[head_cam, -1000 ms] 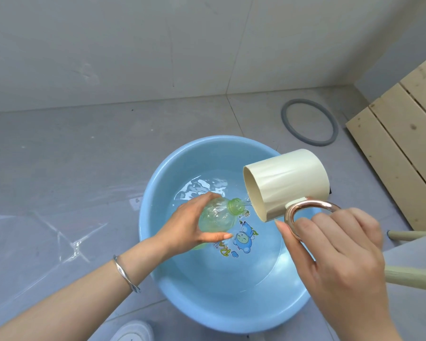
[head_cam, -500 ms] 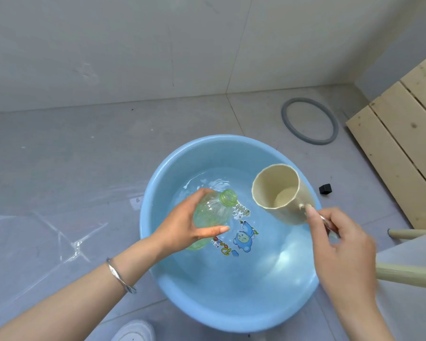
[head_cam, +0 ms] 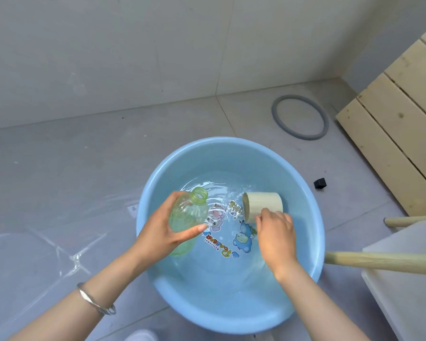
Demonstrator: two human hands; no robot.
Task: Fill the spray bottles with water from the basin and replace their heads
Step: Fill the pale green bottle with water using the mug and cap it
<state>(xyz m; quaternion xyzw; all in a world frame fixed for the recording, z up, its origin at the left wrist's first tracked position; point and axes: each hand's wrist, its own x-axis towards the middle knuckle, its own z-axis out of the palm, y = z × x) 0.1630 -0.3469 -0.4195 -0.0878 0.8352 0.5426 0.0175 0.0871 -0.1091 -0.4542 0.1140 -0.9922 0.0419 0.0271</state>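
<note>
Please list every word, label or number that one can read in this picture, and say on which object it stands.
"DaBEAR": printed on the floor of the basin, upside down to the camera.
"ASTRONAUT": small line beside it, reading uncertain.
Yellow letters beside the cup: partly hidden, unreadable.
No text shows on the bottle or the cup.

Cream cup [head_cam: 263,204] now down in the basin [head_cam: 231,153] water, on its side — right hand [head_cam: 276,232] lower too.

Blue basin [head_cam: 303,193], cartoon print; green bottle [head_cam: 186,215]; cream cup [head_cam: 262,204].
</note>
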